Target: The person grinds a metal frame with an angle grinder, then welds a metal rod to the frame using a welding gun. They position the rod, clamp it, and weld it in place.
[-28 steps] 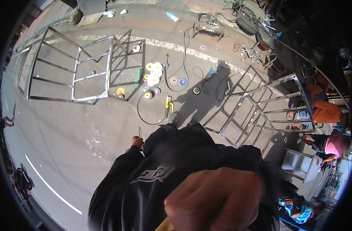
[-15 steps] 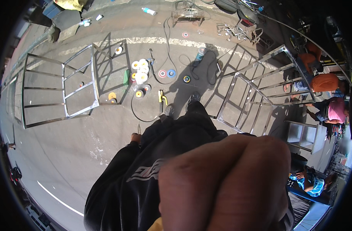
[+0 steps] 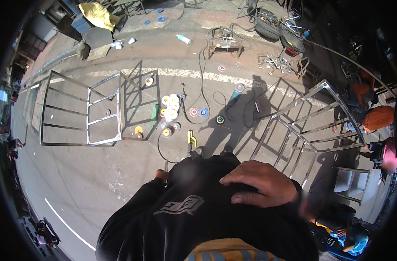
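My left hand (image 3: 161,175) is closed low by my side, around a slim metal tool (image 3: 166,165) that sticks up past the fingers; its exact kind is too small to tell. In front of my dark jacket (image 3: 176,230), my right hand (image 3: 263,185) is held up empty, back of the hand showing, thumb apart from the fingers. Near my feet lies a yellow-handled welding electrode holder (image 3: 192,139) on a black cable. Beyond it are a pile of white grinding discs (image 3: 171,106) and a green angle grinder (image 3: 234,95).
A welded metal frame (image 3: 89,115) stands at left, another frame (image 3: 309,145) at right. Cables (image 3: 202,74) cross the pavement. A metal cabinet (image 3: 352,185) and several people are at the right edge. Scrap metal (image 3: 276,63) lies at the far right.
My right hand has dropped from close in front of the camera to my torso. The view has tilted up, showing more of the far pavement. My left hand keeps its hold.
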A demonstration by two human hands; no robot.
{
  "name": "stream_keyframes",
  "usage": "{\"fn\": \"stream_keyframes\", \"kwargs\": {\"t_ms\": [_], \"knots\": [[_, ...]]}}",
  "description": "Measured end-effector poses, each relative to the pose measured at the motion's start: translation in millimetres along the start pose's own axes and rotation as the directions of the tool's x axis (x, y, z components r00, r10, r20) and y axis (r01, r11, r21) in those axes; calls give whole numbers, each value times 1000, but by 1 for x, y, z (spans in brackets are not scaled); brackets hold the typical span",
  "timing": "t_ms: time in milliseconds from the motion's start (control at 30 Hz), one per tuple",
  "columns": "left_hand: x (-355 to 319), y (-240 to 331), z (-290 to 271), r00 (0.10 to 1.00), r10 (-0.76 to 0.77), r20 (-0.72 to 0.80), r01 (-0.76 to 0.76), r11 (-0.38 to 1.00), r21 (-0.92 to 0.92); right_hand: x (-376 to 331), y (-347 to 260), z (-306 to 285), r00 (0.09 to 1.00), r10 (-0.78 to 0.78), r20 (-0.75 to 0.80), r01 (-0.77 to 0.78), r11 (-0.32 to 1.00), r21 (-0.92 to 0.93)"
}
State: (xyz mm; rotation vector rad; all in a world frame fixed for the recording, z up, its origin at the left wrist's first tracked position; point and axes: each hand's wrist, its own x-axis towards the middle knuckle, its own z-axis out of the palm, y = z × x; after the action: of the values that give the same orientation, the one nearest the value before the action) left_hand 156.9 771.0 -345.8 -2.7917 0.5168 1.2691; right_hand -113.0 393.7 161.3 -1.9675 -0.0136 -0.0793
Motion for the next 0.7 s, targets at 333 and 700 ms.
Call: {"fn": "stream_keyframes", "kwargs": {"t_ms": [333, 700], "knots": [[13, 24, 53, 1000, -29, 4, 28, 933, -358, -97, 135, -54, 768, 533, -356, -596, 798, -91], [45, 45, 32, 991, -59, 117, 91, 953, -288, -63, 218, -116, 746, 583, -321, -622, 782, -26]]}}
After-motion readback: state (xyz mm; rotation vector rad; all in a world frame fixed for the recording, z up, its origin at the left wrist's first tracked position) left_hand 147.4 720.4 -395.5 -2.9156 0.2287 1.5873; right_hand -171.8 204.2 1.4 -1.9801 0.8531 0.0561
